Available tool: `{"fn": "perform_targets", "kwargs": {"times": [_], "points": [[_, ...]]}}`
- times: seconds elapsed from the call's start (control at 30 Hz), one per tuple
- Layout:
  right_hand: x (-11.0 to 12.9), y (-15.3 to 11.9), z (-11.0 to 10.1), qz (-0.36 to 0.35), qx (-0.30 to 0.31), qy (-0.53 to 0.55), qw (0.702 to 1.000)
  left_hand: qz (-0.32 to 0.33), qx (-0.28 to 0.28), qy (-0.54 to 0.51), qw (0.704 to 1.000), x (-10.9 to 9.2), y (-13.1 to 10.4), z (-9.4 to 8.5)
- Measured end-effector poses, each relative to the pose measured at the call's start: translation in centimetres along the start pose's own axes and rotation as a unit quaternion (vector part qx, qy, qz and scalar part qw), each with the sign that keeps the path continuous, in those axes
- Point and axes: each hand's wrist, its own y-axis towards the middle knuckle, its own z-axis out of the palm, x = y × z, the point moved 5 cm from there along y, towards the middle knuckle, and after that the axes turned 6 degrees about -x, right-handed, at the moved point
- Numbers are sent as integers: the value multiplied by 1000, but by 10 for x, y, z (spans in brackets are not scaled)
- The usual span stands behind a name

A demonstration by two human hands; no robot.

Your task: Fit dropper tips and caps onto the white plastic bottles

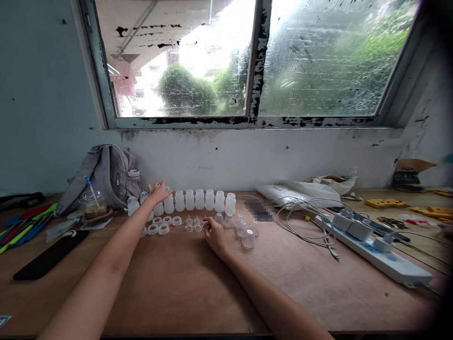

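A row of frosted white baby bottles (189, 200) stands along the table. Over the row's left end reaches my left hand (160, 193), fingers spread at the bottle tops and partly covering them. Closer to me, several white ring collars (163, 229) lie in two rows. Clear bottle nipples (188, 224) stand to the right of the rings. My right hand (215, 233) rests beside them, its thumb and finger closed around a nipple at the right of that group. To its right are clear dome caps (248, 240), several grouped together.
A grey backpack (102, 177), an iced drink cup (94, 204) and a black flat case (51, 255) are at the left. A white power strip (375, 255), looped cables (304, 231) and plastic bags (297, 192) occupy the right. A blurred dark item (260, 210) lies behind the caps.
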Motion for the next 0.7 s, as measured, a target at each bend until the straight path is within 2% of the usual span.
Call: {"fn": "perform_targets", "kwargs": {"times": [0.07, 0.13, 0.23, 0.4, 0.47, 0.57, 0.63, 0.7], "points": [[-7, 2, -1, 23, -1, -11, 1000, 50, -84, -6, 995, -12, -14, -13], [-13, 3, -1, 44, 3, -27, 999, 114, -122, -19, 986, -24, -37, -21], [-19, 3, 0, 73, 13, -60, 995, 190, -78, -4, 979, -34, -79, -16], [-27, 2, 4, 120, 55, -126, 983, 188, -26, 24, 982, -12, -137, 5], [-29, 2, 5, 123, 66, -141, 980, 187, -20, 7, 982, -2, -148, 11], [-23, 2, 3, 101, 58, -126, 985, 185, -11, -36, 982, 4, -151, 13], [-12, 1, 1, 52, 53, -92, 993, 187, -7, -75, 980, -2, -148, 9], [3, -2, 3, -17, 71, -57, 996, 190, -10, -123, 974, -17, -143, 1]]}}
